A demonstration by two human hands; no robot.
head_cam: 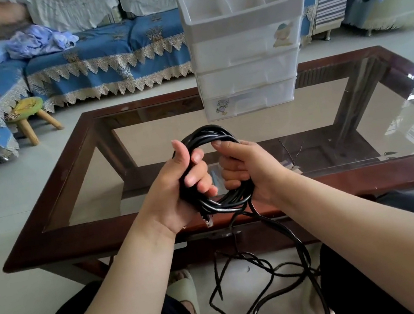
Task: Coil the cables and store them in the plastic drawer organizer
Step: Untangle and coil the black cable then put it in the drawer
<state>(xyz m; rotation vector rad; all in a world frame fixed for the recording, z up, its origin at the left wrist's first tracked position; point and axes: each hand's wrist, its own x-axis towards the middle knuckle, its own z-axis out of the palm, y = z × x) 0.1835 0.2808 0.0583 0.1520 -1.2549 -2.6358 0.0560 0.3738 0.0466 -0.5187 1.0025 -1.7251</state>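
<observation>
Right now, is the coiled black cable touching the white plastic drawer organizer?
Apart. The head view shows the black cable coil held by both hands above the near table edge, with bare glass between it and the drawer organizer farther back.

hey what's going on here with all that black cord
A person is winding a black cable into a coil over a glass-topped coffee table. The left hand and the right hand each grip one side of the loops. A long loose stretch hangs down to the floor, not yet wound. The white plastic drawer organizer stands on the table with its drawers shut.
</observation>
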